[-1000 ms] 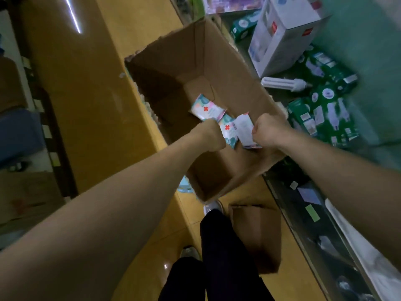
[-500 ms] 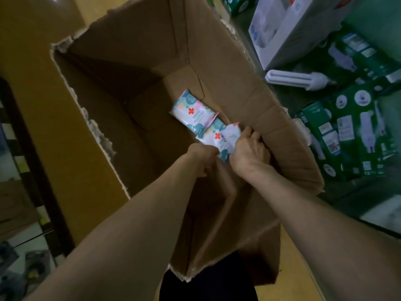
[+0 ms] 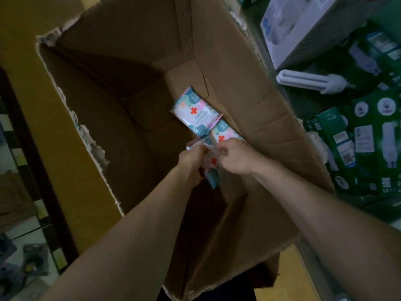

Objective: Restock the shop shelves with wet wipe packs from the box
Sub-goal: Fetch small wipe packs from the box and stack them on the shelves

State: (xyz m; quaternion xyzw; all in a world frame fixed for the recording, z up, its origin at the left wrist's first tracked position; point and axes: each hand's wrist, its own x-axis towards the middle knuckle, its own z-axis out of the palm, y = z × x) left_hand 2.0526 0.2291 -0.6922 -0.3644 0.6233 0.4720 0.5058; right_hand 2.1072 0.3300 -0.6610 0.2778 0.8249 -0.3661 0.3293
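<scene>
You have a single view, from the camera on your head. It faces forward and steeply down, close above the near rim of the open cardboard box [image 3: 249, 101], looking into its depth; green cartons [image 3: 358, 146] show right of the box.

A red cross sign stands on the pastel plastic wet wipe pack [image 3: 196, 114] (its small print is too blurred to read); the green cardboard bulb carton [image 3: 366, 153] bears a QR label and digits resembling 13
</scene>
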